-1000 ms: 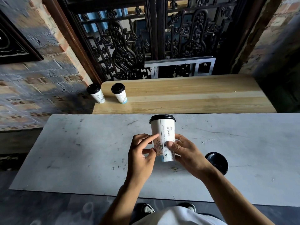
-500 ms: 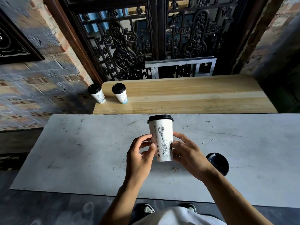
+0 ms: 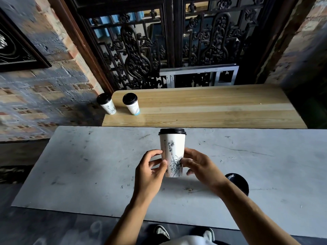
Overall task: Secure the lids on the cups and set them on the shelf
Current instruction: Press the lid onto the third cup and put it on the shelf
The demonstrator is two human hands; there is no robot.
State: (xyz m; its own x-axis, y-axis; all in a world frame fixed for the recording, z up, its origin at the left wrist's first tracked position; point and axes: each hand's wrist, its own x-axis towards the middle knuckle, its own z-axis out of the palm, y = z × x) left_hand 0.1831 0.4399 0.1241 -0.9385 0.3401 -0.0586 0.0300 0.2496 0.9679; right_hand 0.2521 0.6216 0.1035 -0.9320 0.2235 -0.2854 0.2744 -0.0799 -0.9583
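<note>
1. At the centre of the frame a white paper cup [image 3: 172, 154] with a dark ink drawing on its side stands upright, carried between both hands above the grey table [image 3: 88, 174].
2. A black lid [image 3: 172, 131] sits on the cup's top, level and covering the whole rim.
3. The left hand [image 3: 150, 172] grasps the lower left side of the cup, with the thumb and fingertips curled against its wall.
4. The right hand [image 3: 201, 167] grasps the lower right side of the cup, its thumb pressed on the drawing and its fingers wrapped behind.
5. Whether the base of the cup touches the table cannot be told; it appears to sit slightly above the surface.
6. At the lower right of the frame a loose black lid [image 3: 238, 183] lies flat on the table, partly hidden behind the right forearm.
7. Beyond the table, across the middle of the frame, runs a light wooden shelf [image 3: 212, 108].
8. Two lidded cups stand at the shelf's left end: the left cup [image 3: 107, 106] at the very edge and the second cup [image 3: 131, 103] just beside it, the two apart.
9. Behind the shelf, in the upper part of the frame, stands a dark carved screen [image 3: 141, 50], with brick wall [image 3: 44, 96] to the left.
</note>
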